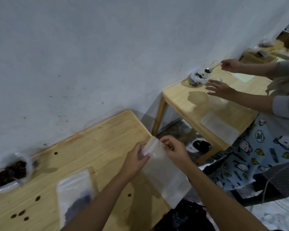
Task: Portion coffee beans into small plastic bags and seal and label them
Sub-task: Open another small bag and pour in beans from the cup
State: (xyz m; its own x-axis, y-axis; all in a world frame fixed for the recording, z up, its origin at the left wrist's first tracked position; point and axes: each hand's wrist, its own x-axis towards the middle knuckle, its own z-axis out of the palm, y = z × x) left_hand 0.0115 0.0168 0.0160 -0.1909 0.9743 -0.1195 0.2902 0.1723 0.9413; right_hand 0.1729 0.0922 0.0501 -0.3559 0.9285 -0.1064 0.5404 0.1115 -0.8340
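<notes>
- The left hand [135, 161] and right hand [176, 153] each pinch one lip of the empty bag [165, 177] at its zip strip. The bag is held up over the right edge of the desk [103, 130] and has no beans in it yet.
- To do this well, I would part the lips with the thumbs, pulling evenly from the middle so the mouth gapes wide before any scooping.
- One hand should then keep the mouth open and upright near the sack of beans [9, 172], which sits well apart at the far left.
- Small bags on this desk: two, the empty one and a part-filled bag [75, 192] lying flat.
- Sacks here: one.
- Loose beans [37, 198] on the wood: six (as far as blur allows).
- Desks plainly seen: two; at the second desk [187, 100] another person holds one spoon [210, 69].
</notes>
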